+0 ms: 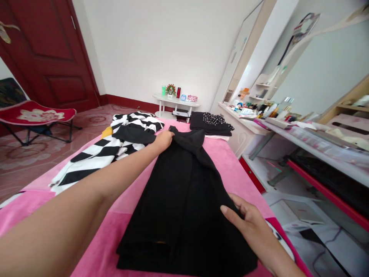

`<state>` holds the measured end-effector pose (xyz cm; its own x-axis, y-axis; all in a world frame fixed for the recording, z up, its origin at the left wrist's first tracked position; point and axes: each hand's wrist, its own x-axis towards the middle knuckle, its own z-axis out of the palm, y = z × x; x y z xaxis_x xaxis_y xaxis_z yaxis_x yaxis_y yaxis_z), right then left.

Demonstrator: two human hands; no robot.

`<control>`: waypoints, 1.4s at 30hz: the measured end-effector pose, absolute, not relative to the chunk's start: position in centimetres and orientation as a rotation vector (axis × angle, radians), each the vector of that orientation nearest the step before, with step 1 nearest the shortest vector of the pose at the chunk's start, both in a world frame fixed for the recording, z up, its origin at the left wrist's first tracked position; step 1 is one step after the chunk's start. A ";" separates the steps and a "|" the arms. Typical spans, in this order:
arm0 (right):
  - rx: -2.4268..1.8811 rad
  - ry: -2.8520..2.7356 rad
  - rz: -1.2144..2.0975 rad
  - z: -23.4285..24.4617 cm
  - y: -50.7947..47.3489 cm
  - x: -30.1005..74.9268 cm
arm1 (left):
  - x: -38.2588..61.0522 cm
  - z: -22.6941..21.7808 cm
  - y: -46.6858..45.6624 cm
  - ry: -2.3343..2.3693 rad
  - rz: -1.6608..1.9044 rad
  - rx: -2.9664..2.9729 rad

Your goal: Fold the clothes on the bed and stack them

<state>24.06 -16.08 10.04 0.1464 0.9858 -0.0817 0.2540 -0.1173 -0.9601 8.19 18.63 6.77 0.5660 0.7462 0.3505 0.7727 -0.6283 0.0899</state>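
Observation:
A long black garment [184,200] lies in front of me over the pink bed cover, its near end wide and layered. My left hand [165,141] is closed on the garment's far left corner, the arm stretched forward. The cloth is bunched up beside that hand, towards the right. At the near right edge, my right hand [248,219] is closed on the fabric, thumb on top; part of its fingers is hidden. Left of the garment lies a black-and-white patterned piece of clothing [95,161], with dark cloth over part of it.
Folded dark clothes [210,125] are stacked at the bed's far right. Beyond the bed stands a small white table [173,99] with small items. A cluttered desk [317,140] runs along the right. A red folding stool [37,113] stands left on the tiled floor, near a dark red door [52,50].

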 end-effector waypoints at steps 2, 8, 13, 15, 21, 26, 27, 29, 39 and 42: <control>-1.443 -1.234 1.083 11.0 -15.2 22.3 | 7.9 8.7 20.0 -1.302 -0.614 -2.685; -1.404 -1.246 1.157 9.4 -13.6 17.2 | 6.4 12.7 22.9 -1.218 -0.849 -2.611; -1.466 -1.540 1.431 8.2 -11.9 16.4 | 4.6 11.4 22.8 -1.378 -0.644 -2.536; -1.499 -1.615 1.161 8.3 -9.5 17.5 | 4.3 10.5 22.3 -1.427 -0.573 -2.514; -1.784 -1.774 0.074 4.6 0.3 20.7 | 6.7 8.5 20.7 -1.266 -0.574 -2.573; -1.975 -1.996 0.112 0.5 2.7 20.8 | 11.1 6.4 20.5 -0.985 -0.668 -2.721; -1.976 -2.002 0.106 0.3 2.6 20.8 | 12.0 5.9 20.6 -0.957 -0.684 -2.745; -1.973 -2.000 0.103 0.3 2.4 20.9 | 13.7 5.3 21.1 -0.893 -0.696 -2.804; -1.952 -1.944 0.206 0.9 2.8 21.5 | 20.2 2.0 26.6 -0.768 -0.268 -2.945; -1.942 -1.935 0.224 0.9 3.0 21.6 | 21.3 0.8 29.0 -0.988 -0.150 -2.952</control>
